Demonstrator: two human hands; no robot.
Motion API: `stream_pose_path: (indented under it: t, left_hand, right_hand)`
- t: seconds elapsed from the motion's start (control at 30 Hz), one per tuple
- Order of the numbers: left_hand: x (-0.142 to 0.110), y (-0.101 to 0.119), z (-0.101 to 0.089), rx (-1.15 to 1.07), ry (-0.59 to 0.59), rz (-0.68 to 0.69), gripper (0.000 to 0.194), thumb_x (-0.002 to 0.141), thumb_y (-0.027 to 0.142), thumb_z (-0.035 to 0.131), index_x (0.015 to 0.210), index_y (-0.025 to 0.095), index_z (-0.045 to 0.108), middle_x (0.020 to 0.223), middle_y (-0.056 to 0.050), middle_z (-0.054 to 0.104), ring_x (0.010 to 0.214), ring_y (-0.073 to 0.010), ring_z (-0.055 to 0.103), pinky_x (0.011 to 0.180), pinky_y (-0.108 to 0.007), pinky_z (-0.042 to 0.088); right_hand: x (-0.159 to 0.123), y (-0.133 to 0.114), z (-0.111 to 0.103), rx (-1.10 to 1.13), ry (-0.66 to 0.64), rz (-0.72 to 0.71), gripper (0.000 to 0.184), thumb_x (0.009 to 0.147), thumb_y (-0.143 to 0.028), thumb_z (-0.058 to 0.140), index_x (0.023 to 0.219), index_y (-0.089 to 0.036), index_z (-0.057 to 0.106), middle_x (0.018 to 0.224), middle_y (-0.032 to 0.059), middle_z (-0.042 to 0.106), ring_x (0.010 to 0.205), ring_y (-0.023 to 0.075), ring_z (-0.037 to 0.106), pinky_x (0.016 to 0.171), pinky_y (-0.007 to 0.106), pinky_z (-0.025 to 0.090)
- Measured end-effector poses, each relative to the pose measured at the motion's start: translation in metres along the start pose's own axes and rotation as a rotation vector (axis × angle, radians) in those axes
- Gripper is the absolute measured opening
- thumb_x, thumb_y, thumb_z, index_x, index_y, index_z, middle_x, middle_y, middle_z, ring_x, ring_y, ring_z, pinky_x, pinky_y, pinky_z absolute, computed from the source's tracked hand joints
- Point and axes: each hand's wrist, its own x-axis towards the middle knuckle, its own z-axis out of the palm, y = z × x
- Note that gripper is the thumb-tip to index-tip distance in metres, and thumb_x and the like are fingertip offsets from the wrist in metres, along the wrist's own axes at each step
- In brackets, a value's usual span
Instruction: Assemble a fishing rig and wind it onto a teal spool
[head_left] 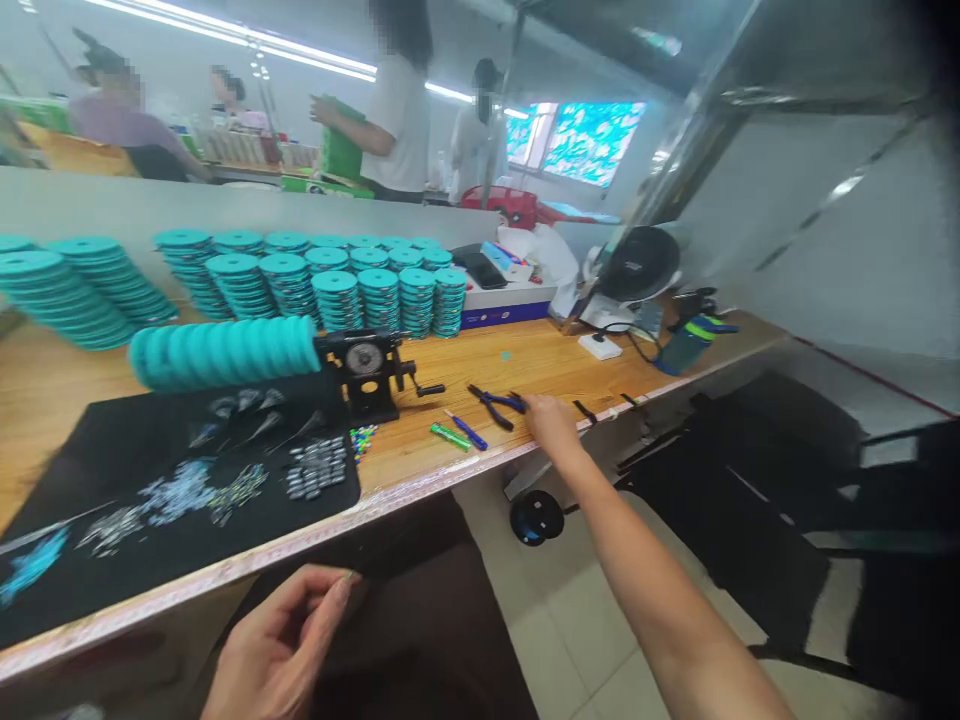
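Nearest, the left hand [262, 645] hung in front of the bench, thumb and forefinger drawn into a narrow pinch; whether anything tiny lay between the tips could not be told. Farther out, the right hand [553, 425] reached over the wooden bench [442, 365], its fingertips at the blue handle of the pliers [489, 400], which lay near the front edge. Those fingertips were partly hidden, so one could not tell whether they had closed on it. To the left of the pliers lay a blue pen-shaped tool [470, 433] and a green tube [450, 437]. Behind these stood a black crank device [367, 365], its dial markings too small to read. Farther back, beside stacks of turquoise discs [379, 290], a white and blue box [506, 313] carried small white lettering, also illegible.
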Motion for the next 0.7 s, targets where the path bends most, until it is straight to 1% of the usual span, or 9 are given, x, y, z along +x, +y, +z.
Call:
stream_pose_path:
  t: [0.07,0.17,0.23,0.3,0.33,0.4,0.47,0.6,0.7]
  left_hand:
    - [-0.001,0.005,-0.002,0.09,0.012,0.063,0.032,0.08,0.049,0.065,0.08,0.018,0.071,0.06,0.002,0.061,0.052,-0.0128,0.054,0.048,-0.019,0.043]
    - [-0.001,0.009,-0.001,0.163,0.088,0.162,0.024,0.081,0.039,0.064,0.076,0.018,0.072,0.058,0.002,0.059,0.051,-0.0116,0.05,0.049,-0.019,0.039]
    - [-0.001,0.011,0.001,0.2,0.146,0.232,0.02,0.082,0.034,0.063,0.074,0.018,0.072,0.057,0.001,0.059,0.049,-0.0113,0.048,0.049,-0.021,0.038]
    - [0.0,0.012,0.003,0.259,0.169,0.309,0.017,0.082,0.03,0.063,0.073,0.018,0.073,0.055,0.002,0.057,0.047,-0.0109,0.046,0.049,-0.021,0.036]
    - [0.0,0.013,0.003,0.292,0.17,0.344,0.017,0.083,0.029,0.063,0.073,0.019,0.072,0.054,0.002,0.055,0.046,-0.0108,0.044,0.049,-0.022,0.035]
    - [0.0,0.012,0.004,0.349,0.145,0.405,0.015,0.083,0.026,0.063,0.074,0.019,0.072,0.053,0.003,0.052,0.046,-0.0107,0.042,0.049,-0.022,0.035]
    - [0.0,0.011,0.005,0.389,0.098,0.429,0.014,0.084,0.025,0.062,0.076,0.019,0.072,0.053,0.003,0.052,0.046,-0.011,0.043,0.049,-0.022,0.036]
    - [-0.006,0.01,0.006,0.349,0.013,0.346,0.012,0.086,0.025,0.06,0.082,0.019,0.071,0.066,0.0,0.065,0.054,-0.0128,0.054,0.052,-0.021,0.041]
    - [-0.01,0.01,0.005,0.318,0.001,0.335,0.012,0.085,0.025,0.062,0.081,0.02,0.072,0.066,0.0,0.066,0.052,-0.0128,0.051,0.052,-0.022,0.04]
  right_hand:
    - [-0.002,-0.003,-0.001,0.086,0.028,0.018,0.021,0.097,-0.031,0.057,0.107,-0.014,0.062,0.108,0.0083,0.065,0.099,0.0233,0.062,0.089,0.044,0.049]
    - [-0.022,-0.02,-0.01,0.246,0.08,0.041,0.033,0.102,-0.031,0.036,0.113,-0.01,0.059,0.108,0.0179,0.063,0.104,0.0286,0.059,0.088,0.044,0.046]
    - [-0.055,-0.041,-0.019,0.367,0.036,0.02,0.042,0.103,-0.036,0.026,0.116,-0.01,0.057,0.097,0.0161,0.065,0.089,0.0261,0.062,0.076,0.038,0.048]
    - [-0.099,-0.07,-0.029,0.492,-0.09,-0.051,0.043,0.102,-0.044,0.032,0.111,-0.014,0.061,0.078,0.0064,0.064,0.065,0.0188,0.059,0.061,0.029,0.047]
    - [-0.122,-0.086,-0.034,0.579,-0.181,-0.099,0.041,0.1,-0.048,0.036,0.107,-0.017,0.063,0.074,0.0028,0.062,0.06,0.016,0.056,0.057,0.026,0.045]
    - [-0.163,-0.117,-0.041,0.928,-0.499,-0.141,0.032,0.098,-0.046,0.046,0.102,-0.02,0.063,0.083,0.003,0.061,0.07,0.0154,0.054,0.061,0.024,0.043]
    - [-0.189,-0.14,-0.041,1.089,-0.61,-0.083,0.025,0.094,-0.044,0.055,0.095,-0.02,0.062,0.08,0.0003,0.057,0.068,0.0136,0.049,0.059,0.023,0.039]
    - [-0.197,-0.16,-0.025,1.198,-0.561,0.107,0.03,0.087,-0.045,0.065,0.079,-0.017,0.062,0.062,-0.0045,0.043,0.057,0.0102,0.036,0.051,0.022,0.03]
    - [-0.19,-0.164,-0.013,1.382,-0.608,0.216,0.034,0.082,-0.049,0.07,0.088,-0.016,0.069,0.061,-0.0052,0.042,0.052,0.0086,0.031,0.047,0.022,0.025]
